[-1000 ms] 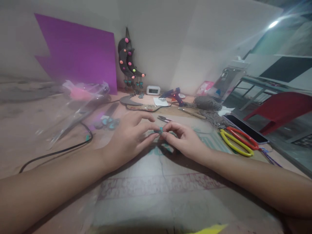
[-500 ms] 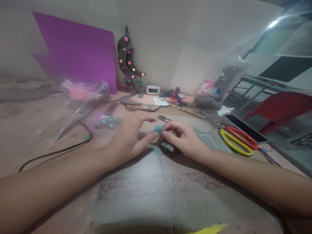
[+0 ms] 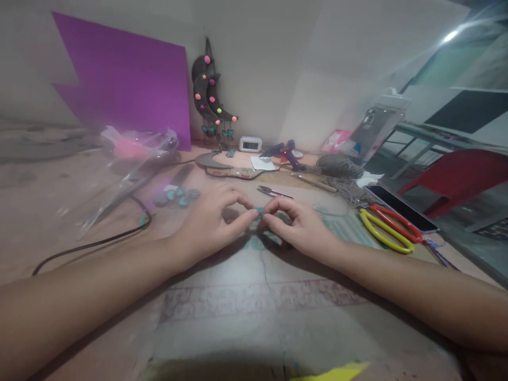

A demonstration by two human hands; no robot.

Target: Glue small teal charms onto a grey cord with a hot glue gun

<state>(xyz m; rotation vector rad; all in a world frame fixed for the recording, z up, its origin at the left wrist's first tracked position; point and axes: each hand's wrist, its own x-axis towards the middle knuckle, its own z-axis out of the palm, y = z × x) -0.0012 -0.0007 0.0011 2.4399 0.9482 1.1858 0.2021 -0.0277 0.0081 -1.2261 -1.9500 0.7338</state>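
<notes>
Between my fingertips is a small teal piece (image 3: 259,210), mostly covered, so its exact shape is hidden. My left hand (image 3: 216,219) pinches its left side with thumb and forefinger. From the right, the thumb and forefinger of my right hand (image 3: 299,225) are closed on it too. A thin dark thread (image 3: 265,270) runs down over the work surface below my hands. Just behind them lie thread snips (image 3: 273,192). Several teal and grey pieces (image 3: 180,197) sit left of my left hand.
At right are scissors with red and yellow handles (image 3: 387,230), a phone (image 3: 400,208) and grey yarn (image 3: 339,166). Behind lie a glue gun (image 3: 288,153), a white digital clock (image 3: 250,144) and a crescent moon hanging (image 3: 204,95). A black cable (image 3: 95,246) curves at left.
My left forefinger lifted off the teal piece half a second ago, showing its flat face, and has come back down onto it. My right hand has kept its pinch.
</notes>
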